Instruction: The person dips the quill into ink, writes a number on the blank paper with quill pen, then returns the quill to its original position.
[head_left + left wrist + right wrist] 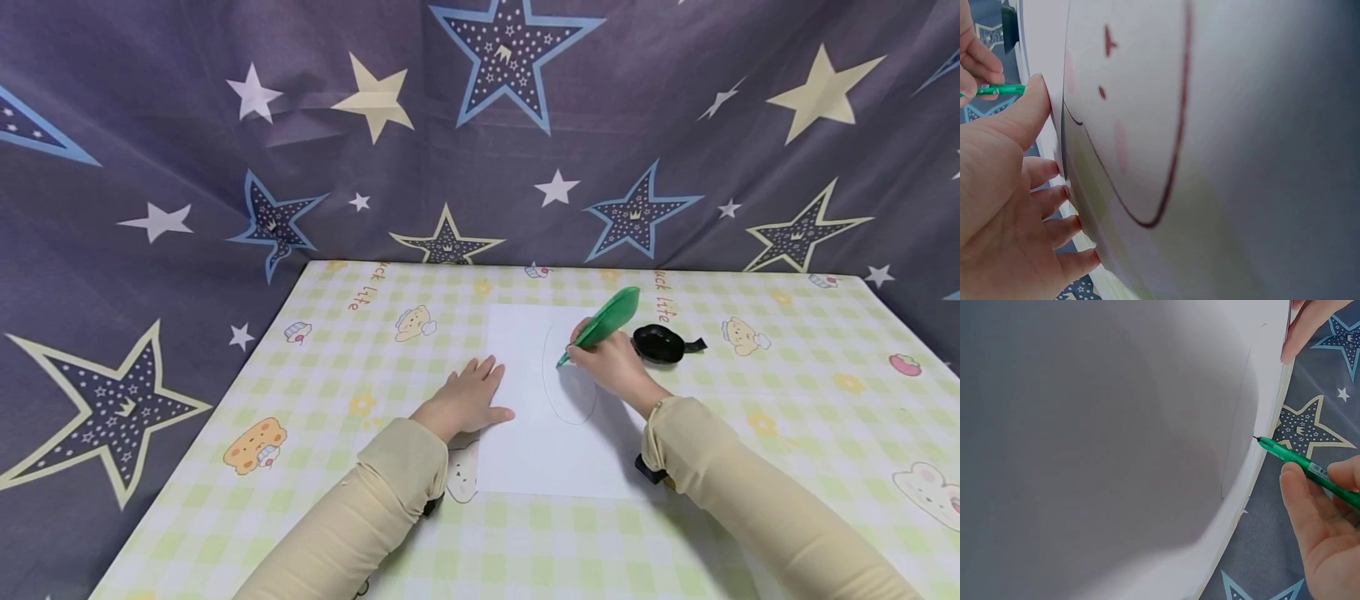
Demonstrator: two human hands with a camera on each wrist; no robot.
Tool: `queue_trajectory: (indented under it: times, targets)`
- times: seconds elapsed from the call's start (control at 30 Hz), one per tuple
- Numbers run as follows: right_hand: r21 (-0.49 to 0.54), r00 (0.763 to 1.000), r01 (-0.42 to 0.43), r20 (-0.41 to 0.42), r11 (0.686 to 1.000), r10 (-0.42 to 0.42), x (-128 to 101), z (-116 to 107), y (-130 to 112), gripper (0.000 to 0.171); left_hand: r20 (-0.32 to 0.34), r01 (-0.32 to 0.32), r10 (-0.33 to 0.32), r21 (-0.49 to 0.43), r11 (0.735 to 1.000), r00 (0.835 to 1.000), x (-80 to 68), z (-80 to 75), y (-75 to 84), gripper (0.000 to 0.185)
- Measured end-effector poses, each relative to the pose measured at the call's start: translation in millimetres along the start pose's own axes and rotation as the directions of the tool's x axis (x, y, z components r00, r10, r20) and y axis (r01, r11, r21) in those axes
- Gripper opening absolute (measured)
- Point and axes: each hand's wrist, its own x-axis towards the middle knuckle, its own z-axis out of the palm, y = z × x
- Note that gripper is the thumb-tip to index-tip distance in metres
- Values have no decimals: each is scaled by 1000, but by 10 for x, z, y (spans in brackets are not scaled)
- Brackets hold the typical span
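Nearest to me, both sleeves come in from the bottom edge, cream-coloured, over the worktop [315, 392] with its green-and-yellow checked cloth and cartoon animals. My left hand [467, 397] lies flat on the left margin of the white sheet of paper [540, 458], fingers straight and spread a little, pressing the sheet down and holding nothing. From the left wrist view the same palm [1004, 206] sits against the paper's edge with the fingertips touching it.

A little further in, my right hand [613, 362] has its grip closed around the green pen [592, 333], thumb and fingers pinching the barrel. The pen tilts up and away to the right, ending in a broad green leaf-shaped top. Its tip touches the paper on a thin drawn oval [570, 379] that runs along the sheet's right half. In the right wrist view the pen [1310, 469] shows a fine black point, with the fingers [1300, 506] curled round it just behind.

Just beyond the right hand, on the cloth beside the paper, sits a small round black object [660, 343]; I cannot tell what it is.

Behind the worktop hangs a dark blue-grey cloth backdrop [480, 125] printed with white, cream and blue stars.
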Motion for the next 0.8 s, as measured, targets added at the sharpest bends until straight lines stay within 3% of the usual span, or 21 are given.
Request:
queue_trajectory:
  times: [0.8]
  targets:
    - [41,999,30,26,999,-31,-17,70,-48,3,-2,7,-7,20,1000,1000,15,10,6,74]
